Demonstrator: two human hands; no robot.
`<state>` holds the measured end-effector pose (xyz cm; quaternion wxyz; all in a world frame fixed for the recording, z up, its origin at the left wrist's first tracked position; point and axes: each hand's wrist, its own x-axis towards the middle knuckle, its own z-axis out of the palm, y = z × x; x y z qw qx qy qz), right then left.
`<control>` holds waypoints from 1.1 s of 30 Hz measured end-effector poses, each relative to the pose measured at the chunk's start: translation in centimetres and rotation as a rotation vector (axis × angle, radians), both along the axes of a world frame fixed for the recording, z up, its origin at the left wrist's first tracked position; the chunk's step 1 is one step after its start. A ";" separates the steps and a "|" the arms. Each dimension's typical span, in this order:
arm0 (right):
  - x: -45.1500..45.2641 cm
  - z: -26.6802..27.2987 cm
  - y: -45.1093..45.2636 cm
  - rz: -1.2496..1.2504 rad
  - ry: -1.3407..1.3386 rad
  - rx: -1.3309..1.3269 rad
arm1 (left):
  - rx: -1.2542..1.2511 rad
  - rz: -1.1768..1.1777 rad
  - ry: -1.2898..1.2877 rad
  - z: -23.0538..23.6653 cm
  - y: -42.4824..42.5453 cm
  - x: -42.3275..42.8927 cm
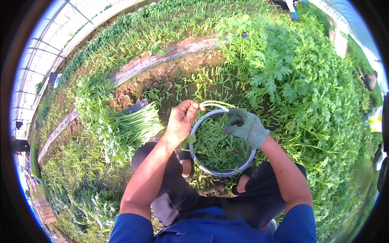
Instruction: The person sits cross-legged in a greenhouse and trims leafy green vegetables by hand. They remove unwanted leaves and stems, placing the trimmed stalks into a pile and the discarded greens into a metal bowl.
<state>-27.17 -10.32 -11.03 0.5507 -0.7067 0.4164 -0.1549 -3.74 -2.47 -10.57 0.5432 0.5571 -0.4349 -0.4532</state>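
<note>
My bare left hand (183,119) is closed on a couple of pale green stems (215,104) of a leafy vegetable, above the left rim of a round bucket. My right hand (247,126), in a grey-green glove, is over the bucket's right side with thumb and fingers curved; its fingertips are at the far end of the stems, and whether they pinch them cannot be told. The bucket (198,165) stands between my feet and holds loose green leaves and trimmings (218,142). Left of my left hand lies a bundle of cut greens (136,123), stem ends towards me.
Dense uncut leafy plants (307,100) stand on the right. Cut stubble (209,82) and bare soil lie ahead, crossed by a strip of plastic film (136,68). Other people crouch at the far top (287,4) and far right (370,80). A woven crate (45,211) is at lower left.
</note>
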 end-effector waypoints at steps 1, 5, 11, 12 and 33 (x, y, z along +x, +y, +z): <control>0.4 0.3 0.2 -0.034 -0.203 0.144 | -0.006 -0.044 0.003 -0.2 -0.1 -0.6; 0.8 1.6 0.1 -0.280 -0.686 0.480 | 0.004 -0.168 -0.023 -0.7 -0.2 -1.7; 0.9 1.3 -0.4 -0.352 -0.609 0.390 | 0.109 -0.437 -0.108 -0.2 -0.2 -2.1; 0.8 1.2 -0.4 -0.343 -0.588 0.367 | 0.135 -0.469 -0.140 -0.1 -0.1 -2.0; 0.5 1.3 -0.8 -0.102 -0.123 0.198 | -0.054 -0.075 0.085 2.8 1.4 8.7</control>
